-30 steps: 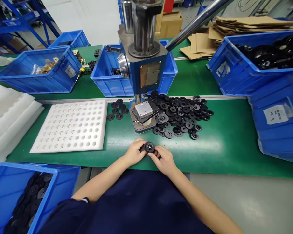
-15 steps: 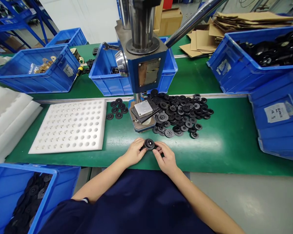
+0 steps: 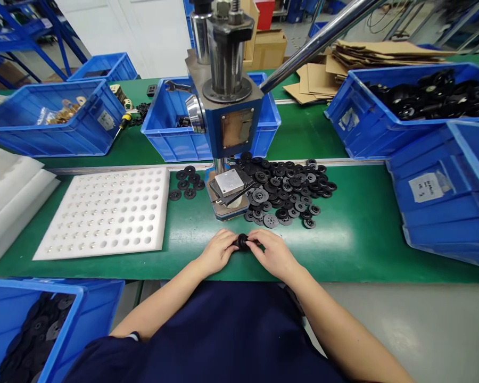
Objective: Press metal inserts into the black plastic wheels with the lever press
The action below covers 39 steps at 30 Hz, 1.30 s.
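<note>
A small black round disc part [image 3: 243, 242] is pinched between both my hands just above the green table, near its front edge. My left hand [image 3: 216, 251] grips it from the left with curled fingers. From the right, my right hand [image 3: 274, 254] closes over it, hiding most of the part. Directly behind my hands stands a blue hand press [image 3: 232, 122] with a metal plate [image 3: 229, 181] on its base. A heap of black disc parts [image 3: 289, 189] lies to the right of the press. A few more black discs [image 3: 187, 183] lie to its left.
A white foam tray with holes [image 3: 106, 213] lies at left, with stacked white foam [image 3: 8, 197] beside it. Blue bins stand at the back [image 3: 59, 119], behind the press [image 3: 171, 125], at right [image 3: 443, 207] and at lower left [image 3: 32, 324]. The press lever [image 3: 323, 37] slants up to the right.
My hands have closed more tightly round the disc, and my right hand now covers most of it. The view has shifted slightly.
</note>
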Each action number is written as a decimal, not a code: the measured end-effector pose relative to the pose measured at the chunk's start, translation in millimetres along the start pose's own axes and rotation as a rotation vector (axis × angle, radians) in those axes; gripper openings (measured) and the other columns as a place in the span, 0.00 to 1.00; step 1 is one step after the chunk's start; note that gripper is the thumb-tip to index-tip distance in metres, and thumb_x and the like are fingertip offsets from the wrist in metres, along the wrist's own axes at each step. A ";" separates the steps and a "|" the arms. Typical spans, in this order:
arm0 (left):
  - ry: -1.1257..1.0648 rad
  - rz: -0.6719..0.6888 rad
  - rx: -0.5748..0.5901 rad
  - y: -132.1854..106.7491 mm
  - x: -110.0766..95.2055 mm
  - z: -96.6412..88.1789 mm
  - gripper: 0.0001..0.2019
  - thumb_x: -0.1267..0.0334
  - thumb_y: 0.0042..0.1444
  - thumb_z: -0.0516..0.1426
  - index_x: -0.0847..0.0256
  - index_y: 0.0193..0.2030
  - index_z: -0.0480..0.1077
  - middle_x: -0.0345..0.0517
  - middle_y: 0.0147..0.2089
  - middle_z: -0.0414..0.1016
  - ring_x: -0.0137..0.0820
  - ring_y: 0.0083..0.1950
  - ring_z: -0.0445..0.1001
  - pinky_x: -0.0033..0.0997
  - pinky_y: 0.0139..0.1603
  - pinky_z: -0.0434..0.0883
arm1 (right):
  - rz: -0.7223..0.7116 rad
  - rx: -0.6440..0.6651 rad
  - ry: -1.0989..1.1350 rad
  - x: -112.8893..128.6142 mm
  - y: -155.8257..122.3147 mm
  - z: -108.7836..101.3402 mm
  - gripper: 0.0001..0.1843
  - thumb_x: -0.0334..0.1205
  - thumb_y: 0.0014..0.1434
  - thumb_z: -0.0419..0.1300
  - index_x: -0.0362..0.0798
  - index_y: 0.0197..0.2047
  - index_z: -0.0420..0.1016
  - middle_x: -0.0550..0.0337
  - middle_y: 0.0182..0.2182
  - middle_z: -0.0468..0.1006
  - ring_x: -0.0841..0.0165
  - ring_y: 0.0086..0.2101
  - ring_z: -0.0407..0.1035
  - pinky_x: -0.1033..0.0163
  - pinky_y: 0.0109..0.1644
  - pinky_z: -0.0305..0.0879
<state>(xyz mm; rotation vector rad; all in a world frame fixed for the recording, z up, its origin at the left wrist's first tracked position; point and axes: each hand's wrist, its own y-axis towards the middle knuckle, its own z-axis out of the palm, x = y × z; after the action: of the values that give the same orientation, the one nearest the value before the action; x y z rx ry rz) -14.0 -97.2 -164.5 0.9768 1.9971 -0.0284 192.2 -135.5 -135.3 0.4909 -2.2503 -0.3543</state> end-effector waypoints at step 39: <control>-0.110 -0.132 0.028 0.4 8.2 -7.3 0.14 0.60 0.67 0.50 0.63 0.48 0.74 0.53 0.40 0.77 0.37 0.42 0.74 0.40 0.45 0.71 | -0.081 0.133 -0.222 -3.9 3.2 -3.3 0.10 0.38 0.68 0.53 0.46 0.40 0.75 0.55 0.34 0.79 0.67 0.35 0.72 0.59 0.42 0.71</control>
<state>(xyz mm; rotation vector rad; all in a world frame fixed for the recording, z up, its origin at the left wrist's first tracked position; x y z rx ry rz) -21.3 -89.2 -165.9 0.8416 1.9605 -0.1788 196.4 -131.2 -134.4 0.6406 -2.4856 -0.3151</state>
